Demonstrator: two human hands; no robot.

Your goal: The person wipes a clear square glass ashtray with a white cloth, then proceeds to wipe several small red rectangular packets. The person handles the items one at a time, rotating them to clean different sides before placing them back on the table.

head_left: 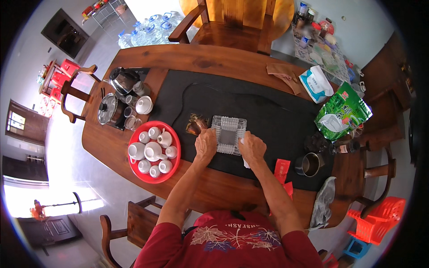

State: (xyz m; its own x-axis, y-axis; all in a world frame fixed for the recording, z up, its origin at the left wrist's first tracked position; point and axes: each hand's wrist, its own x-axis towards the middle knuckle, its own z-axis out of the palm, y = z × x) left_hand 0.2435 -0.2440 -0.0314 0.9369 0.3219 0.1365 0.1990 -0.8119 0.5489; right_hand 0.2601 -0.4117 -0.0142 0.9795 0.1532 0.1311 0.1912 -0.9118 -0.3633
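A square clear glass ashtray [229, 134] lies on the black mat [268, 111] in the middle of the wooden table [214, 187]. My left hand [205, 144] grips its left edge. My right hand [252, 148] presses on its right edge with a white tissue [245, 161] under the fingers. A small dark packet [196, 123] lies just left of the ashtray, close to my left fingertips.
A red tray [175, 166] of white cups and a teapot sits left. Behind it are a kettle [124, 80] and a lidded pot [107, 108]. Right: a metal mug [309, 164], red packets [281, 170], a green bag [343, 115], a white pack [316, 83], a brown cloth [283, 73].
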